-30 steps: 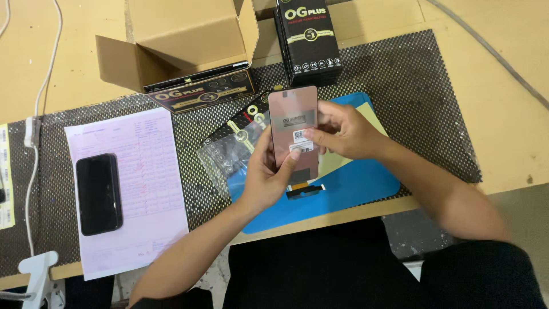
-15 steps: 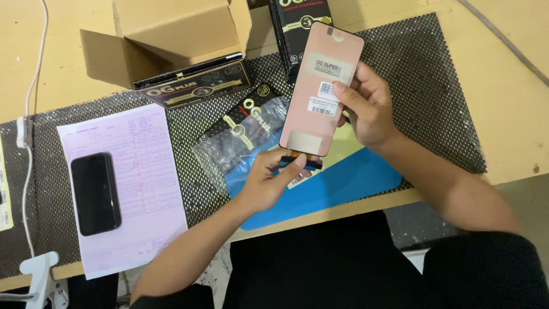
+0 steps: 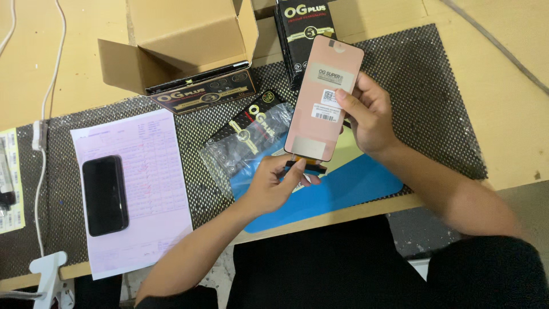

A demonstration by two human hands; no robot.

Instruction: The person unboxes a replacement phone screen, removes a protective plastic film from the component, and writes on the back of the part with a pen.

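One head-worn view looks steeply down, fairly close, over the workbench (image 3: 469, 103) edge.

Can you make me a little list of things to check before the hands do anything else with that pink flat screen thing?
1. Right hand grips the flat pink phone screen panel by its edge: ok.
2. Left hand fingertips are at the small orange flex strip at the panel's bottom: ok.
3. Strip is unbent and undamaged: cannot tell, fingers partly cover it.
4. Blue rubber work mat lies under the panel: ok.
5. Clear plastic bag with black and gold card lies beside the hands, partly on the mat: not ok if flat space is needed.
6. Black phone rests on the pink paper form, away from the hands: ok.
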